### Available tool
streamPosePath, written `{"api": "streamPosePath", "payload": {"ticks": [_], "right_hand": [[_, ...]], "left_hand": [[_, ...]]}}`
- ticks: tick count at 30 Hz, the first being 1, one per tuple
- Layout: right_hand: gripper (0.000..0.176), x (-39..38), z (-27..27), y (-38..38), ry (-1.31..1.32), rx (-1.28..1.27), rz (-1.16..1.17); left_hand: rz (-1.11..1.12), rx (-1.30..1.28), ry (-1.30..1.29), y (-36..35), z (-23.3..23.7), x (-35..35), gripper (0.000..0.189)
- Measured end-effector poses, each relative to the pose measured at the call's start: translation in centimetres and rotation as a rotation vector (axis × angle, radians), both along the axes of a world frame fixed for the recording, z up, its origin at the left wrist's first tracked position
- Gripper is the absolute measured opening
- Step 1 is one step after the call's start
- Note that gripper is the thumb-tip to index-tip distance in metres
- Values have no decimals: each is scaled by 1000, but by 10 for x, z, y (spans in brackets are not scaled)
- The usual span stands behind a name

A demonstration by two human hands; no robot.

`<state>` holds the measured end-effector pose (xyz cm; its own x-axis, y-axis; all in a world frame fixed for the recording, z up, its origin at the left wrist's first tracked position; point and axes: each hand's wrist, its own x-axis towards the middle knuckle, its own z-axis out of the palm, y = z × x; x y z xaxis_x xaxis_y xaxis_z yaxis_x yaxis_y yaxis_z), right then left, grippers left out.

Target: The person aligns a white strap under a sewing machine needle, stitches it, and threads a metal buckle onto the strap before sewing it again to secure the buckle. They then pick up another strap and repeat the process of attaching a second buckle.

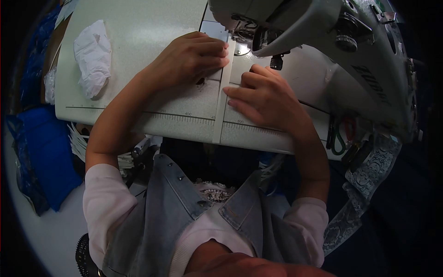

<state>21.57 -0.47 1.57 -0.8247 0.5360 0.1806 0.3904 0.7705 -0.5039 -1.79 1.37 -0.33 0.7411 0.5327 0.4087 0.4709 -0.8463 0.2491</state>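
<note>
A narrow off-white fabric strip [220,111] runs from under the needle area of the sewing machine [318,27] down over the front edge of the table. My left hand [196,56] is closed at the strip's left side, close to the presser foot, its fingers bent and fingertips on the strip; its thumb is hidden. Lower down on the right side, my right hand [267,98] has curled fingers, with the foremost fingertip at the strip's edge in a pinch.
Crumpled white paper [93,57] lies on the left of the machine table [138,27]. A printed ruler scale [184,117] follows the front edge. Green-handled scissors [339,138] and patterned lace [374,161] are at the right. Blue plastic wrapping [46,157] is at the left.
</note>
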Motion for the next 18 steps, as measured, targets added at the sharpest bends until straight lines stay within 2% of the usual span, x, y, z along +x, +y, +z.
{"api": "streamPosePath", "payload": {"ticks": [4, 9, 11, 13, 15, 18], "right_hand": [[25, 0, -3, 3, -29, -10, -60], [34, 2, -2, 6, -94, 28, -145], [33, 3, -1, 7, -93, 39, -119], [31, 4, -1, 5, -94, 48, -96], [27, 4, -2, 4, 3, 24, 69], [23, 2, -1, 2, 5, 7, 131]], "left_hand": [[169, -9, 34, 2, -6, 3, 26], [195, 38, 50, 4, -5, 2, 29], [187, 43, 49, 4, -3, 0, 29], [46, -52, 47, 1, 3, -3, 27], [-16, -47, 29, -3, 3, -2, 25], [-109, -109, 0, -4, 6, -3, 22]]}}
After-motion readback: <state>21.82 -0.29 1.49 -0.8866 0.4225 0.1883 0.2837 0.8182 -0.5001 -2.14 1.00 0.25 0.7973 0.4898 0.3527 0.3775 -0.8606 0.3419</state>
